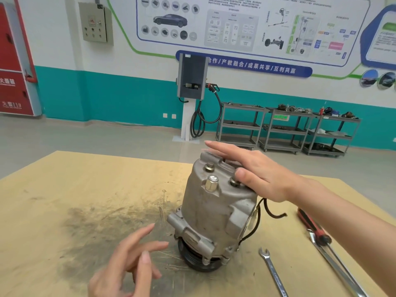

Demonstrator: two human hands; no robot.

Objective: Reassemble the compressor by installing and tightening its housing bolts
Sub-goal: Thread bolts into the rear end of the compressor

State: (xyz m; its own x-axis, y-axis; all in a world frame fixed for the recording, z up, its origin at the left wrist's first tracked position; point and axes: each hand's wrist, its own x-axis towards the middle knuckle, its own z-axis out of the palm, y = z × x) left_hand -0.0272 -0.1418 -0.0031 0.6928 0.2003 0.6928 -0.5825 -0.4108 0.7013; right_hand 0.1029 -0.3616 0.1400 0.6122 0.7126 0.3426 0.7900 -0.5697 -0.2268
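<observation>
At lower centre the left hand is hovering, grip open and holding nothing. Mid-frame, the compressor is standing on the table — right hand lying flat-fingered on top beside a housing bolt. Bolts are seated; tightening likely needs the open-end wrench, lower right.

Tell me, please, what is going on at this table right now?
A person is working on a compressor that stands pulley-down on the table. The right hand rests flat on its top, beside two bolts seated in the housing. The left hand hovers open nearby. A wrench and screwdriver lie unused to the right.
</observation>
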